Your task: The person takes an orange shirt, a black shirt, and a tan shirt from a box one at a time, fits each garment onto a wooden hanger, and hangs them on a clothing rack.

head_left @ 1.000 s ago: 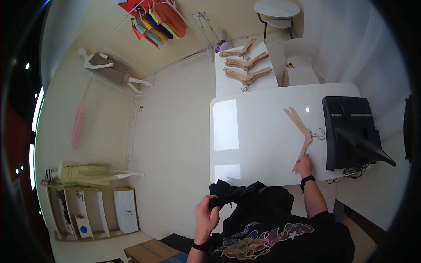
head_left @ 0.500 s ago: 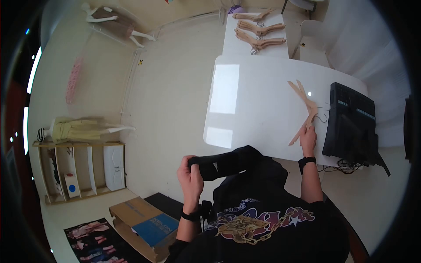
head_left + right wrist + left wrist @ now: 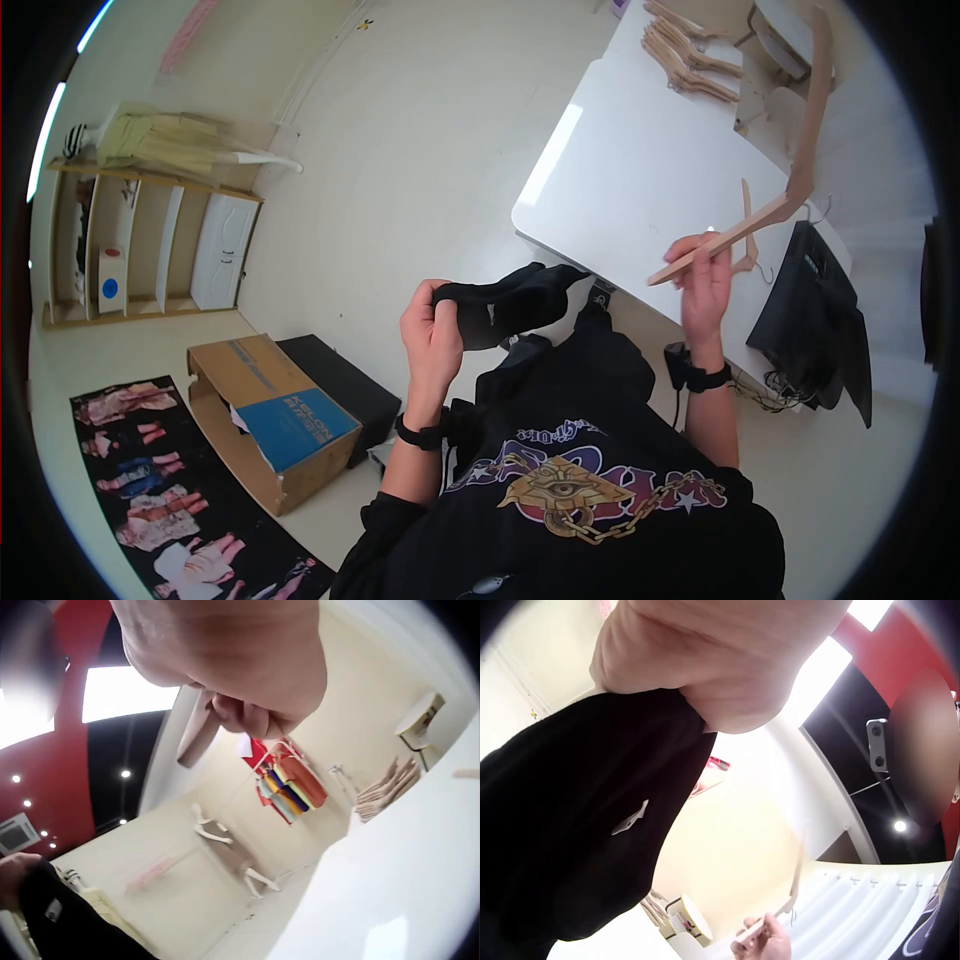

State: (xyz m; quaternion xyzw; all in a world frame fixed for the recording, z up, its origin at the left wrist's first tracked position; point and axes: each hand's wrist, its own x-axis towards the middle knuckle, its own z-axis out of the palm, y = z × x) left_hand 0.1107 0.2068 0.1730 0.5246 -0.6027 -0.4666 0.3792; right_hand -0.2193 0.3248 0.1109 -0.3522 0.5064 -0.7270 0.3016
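Note:
My left hand [image 3: 432, 335] grips a black garment [image 3: 515, 300] by its upper edge, and the cloth hangs beside the table's near corner. A small white label [image 3: 631, 817] shows on the cloth in the left wrist view. Near the table's right side, my right hand [image 3: 706, 290] holds a wooden hanger [image 3: 768, 212] by one arm, tilted up above the tabletop. Its other arm points up and away from me. A second wooden hanger [image 3: 747, 259] lies on the table, partly hidden behind the held one.
The white table [image 3: 640, 190] has a black machine with a screen [image 3: 815, 325] at its right edge. Several wooden hangers [image 3: 690, 65] lie at the far end. On the floor at left stand a cardboard box [image 3: 240, 365] and shelves [image 3: 150, 250] farther off.
The right hand has lifted one hanger off the table; the other stays there. The left hand keeps its grip on the black garment. The head view has swung down and left.

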